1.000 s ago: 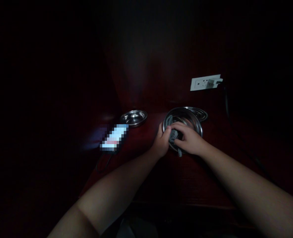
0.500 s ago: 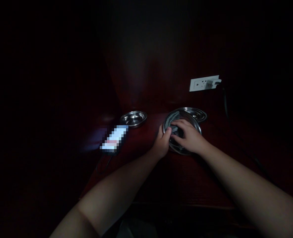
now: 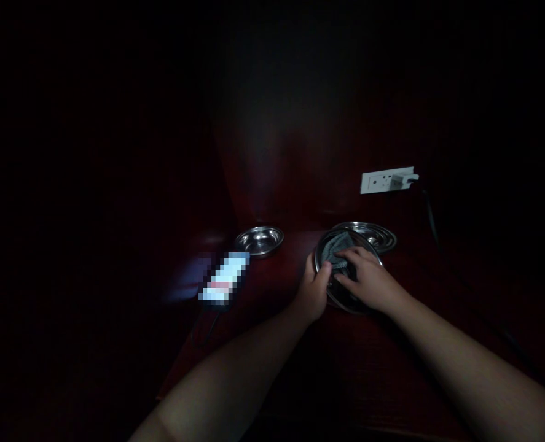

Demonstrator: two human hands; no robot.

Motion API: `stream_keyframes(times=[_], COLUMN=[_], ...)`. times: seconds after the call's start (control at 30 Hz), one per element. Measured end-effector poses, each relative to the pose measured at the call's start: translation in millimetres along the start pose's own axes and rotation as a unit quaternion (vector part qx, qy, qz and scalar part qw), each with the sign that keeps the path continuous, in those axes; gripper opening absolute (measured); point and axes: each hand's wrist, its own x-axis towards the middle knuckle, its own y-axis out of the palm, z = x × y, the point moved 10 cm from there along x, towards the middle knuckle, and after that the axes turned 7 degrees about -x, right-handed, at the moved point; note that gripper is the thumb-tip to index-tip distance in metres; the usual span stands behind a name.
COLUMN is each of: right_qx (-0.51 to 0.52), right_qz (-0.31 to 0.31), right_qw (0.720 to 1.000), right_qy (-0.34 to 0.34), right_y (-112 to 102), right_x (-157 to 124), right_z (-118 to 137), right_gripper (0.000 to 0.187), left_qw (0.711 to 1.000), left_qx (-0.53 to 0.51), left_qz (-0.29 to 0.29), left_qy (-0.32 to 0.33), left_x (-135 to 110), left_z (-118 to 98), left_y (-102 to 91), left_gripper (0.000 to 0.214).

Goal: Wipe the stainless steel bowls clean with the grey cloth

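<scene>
A shiny metal bowl [image 3: 339, 299] is tilted toward me above the dark red table. My left hand [image 3: 316, 292] grips its left rim, thumb on the inner side and the other fingers hidden behind the wall. Inside the bowl lies a crumpled grey-green cloth [image 3: 335, 248]. My right hand [image 3: 372, 281] reaches into the bowl from the right, its curved fingertips on the cloth and its thumb lower down. Shadow hides the lower inside of the bowl.
Behind the held bowl lie stacked-looking metal dishes [image 3: 385, 239]. To the left stand another shallow metal bowl [image 3: 260, 240] and a lit phone [image 3: 225, 279] with a cable. A white wall socket [image 3: 387, 180] holds a plug, and a dark cord [image 3: 430, 218] hangs nearby. The surroundings are very dark.
The whole view has shifted, so everything sits lower and slightly further right. My right fingers have shifted on the cloth, and more of it shows spread against the bowl's inside.
</scene>
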Motion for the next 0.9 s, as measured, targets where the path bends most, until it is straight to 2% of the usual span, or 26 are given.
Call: stream_keyframes(times=[0.3, 0.5, 0.7, 0.9], right_qx=[0.017, 0.039, 0.05, 0.072], right_qz=[0.01, 0.011, 0.011, 0.041], right_qw=[1.0, 0.999, 0.998, 0.996], right_qy=[-0.008, -0.021, -0.02, -0.045], right_y=[2, 2, 0, 2], right_x=[-1, -2, -2, -3], right_z=[1, 2, 4, 12], right_gripper=[0.039, 0.036, 0.033, 0.02], left_qw=[0.999, 0.998, 0.997, 0.996], left_qx=[-0.01, 0.013, 0.016, 0.027], left_qz=[-0.002, -0.029, -0.017, -0.03], left_qy=[0.051, 0.049, 0.073, 0.076], left_x=[1, 2, 1, 2], left_z=[-8, -6, -12, -13], left_y=[-1.0, -6.7, -3.8, -6.8], left_gripper=[0.05, 0.049, 0.052, 0.051])
